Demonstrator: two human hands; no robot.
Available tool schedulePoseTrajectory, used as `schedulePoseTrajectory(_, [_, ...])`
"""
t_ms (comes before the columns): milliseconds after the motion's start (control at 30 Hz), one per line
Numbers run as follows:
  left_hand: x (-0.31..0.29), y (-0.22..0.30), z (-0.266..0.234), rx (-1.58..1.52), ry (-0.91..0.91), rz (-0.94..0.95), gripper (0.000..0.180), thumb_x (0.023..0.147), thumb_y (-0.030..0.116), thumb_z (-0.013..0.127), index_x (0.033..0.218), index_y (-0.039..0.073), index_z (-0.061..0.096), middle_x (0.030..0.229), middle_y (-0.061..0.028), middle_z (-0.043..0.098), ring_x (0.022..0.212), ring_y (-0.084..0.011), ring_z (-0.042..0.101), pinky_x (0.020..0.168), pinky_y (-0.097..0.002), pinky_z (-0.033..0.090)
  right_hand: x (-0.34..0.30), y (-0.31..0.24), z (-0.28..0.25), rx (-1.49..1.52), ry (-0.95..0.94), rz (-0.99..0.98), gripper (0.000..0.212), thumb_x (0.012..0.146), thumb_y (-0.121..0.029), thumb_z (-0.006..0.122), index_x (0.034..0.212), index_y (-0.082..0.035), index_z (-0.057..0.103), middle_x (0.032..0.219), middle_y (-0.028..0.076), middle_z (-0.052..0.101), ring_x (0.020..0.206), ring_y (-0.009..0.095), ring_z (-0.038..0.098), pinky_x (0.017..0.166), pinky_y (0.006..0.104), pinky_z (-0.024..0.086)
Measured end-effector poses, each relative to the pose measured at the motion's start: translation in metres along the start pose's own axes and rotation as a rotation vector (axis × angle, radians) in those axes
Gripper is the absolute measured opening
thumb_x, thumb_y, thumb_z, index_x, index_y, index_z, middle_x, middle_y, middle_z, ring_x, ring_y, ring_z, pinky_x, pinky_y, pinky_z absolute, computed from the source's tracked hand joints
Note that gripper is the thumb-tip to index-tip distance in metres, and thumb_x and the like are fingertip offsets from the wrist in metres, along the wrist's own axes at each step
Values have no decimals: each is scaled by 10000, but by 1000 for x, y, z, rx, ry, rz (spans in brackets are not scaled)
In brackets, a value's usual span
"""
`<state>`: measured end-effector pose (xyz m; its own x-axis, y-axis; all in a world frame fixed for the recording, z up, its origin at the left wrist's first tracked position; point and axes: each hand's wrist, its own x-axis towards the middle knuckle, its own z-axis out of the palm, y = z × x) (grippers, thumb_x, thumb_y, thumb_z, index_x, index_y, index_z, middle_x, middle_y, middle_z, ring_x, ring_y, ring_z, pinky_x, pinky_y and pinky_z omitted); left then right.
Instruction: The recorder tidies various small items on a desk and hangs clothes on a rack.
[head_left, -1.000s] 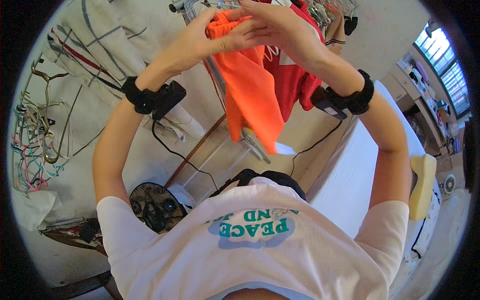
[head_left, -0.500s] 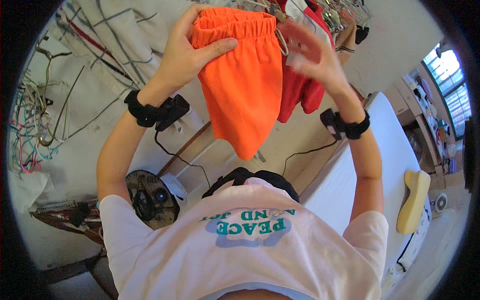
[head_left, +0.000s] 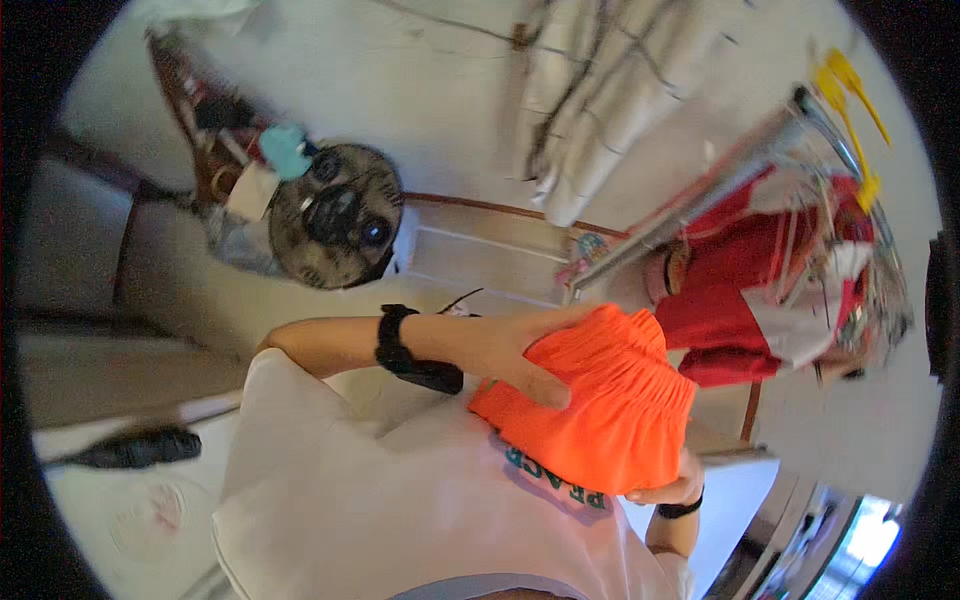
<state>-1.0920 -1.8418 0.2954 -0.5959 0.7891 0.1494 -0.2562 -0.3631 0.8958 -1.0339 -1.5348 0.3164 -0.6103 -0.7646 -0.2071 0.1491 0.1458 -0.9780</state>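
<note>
Bright orange shorts [head_left: 615,405] with a gathered elastic waistband hang bunched in front of my chest. My left hand [head_left: 525,355] grips them from the left, thumb lying across the front and the other fingers partly hidden along the upper edge. At the lower right corner, my right hand [head_left: 672,488] is closed on the fabric, some of its fingers hidden behind the cloth. Each wrist wears a black band.
Red and white clothes [head_left: 720,310] hang on a metal rack [head_left: 690,215] at right, with yellow hangers [head_left: 845,100] above. A patterned round stool [head_left: 345,215] holding dark objects stands at upper left. Near the left edge lies a black brush-like object [head_left: 150,447].
My view has turned toward the left. The shorts have come down from up by the hanging clothes to my chest, and my right hand, apart from them before, now holds them.
</note>
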Motion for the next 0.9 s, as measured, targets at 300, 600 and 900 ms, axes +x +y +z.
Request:
schedulePoseTrajectory(300, [-54, -95, -39, -55, -313, -458, 702, 789, 425, 681, 1238, -49, 422, 1084, -58, 552, 939, -153, 505, 843, -319, 423, 45, 41, -31, 384, 472, -93, 526, 703, -72, 664, 1186, 49, 495, 1217, 141, 525, 1072, 246, 538, 910, 341, 420])
schedulePoseTrajectory(600, [-60, -77, -9, 366, 14, -408, 343, 930, 252, 463, 1141, -14, 513, 1028, -156, 615, 941, -201, 552, 853, -300, 420, 100, 52, -57, -737, 123, 348, 519, 774, -189, 650, 1220, 12, 475, 1242, 211, 508, 1142, 293, 507, 953, 355, 397])
schedulePoseTrajectory(900, [-86, -65, -35, 354, 261, -588, 407, 918, 334, 508, 1109, -25, 529, 1052, -106, 613, 937, -164, 544, 843, -289, 419, 164, 56, 30, -400, -492, 13, 693, 728, -247, 717, 1291, -1, 397, 1234, 205, 518, 1131, 364, 502, 960, 400, 398])
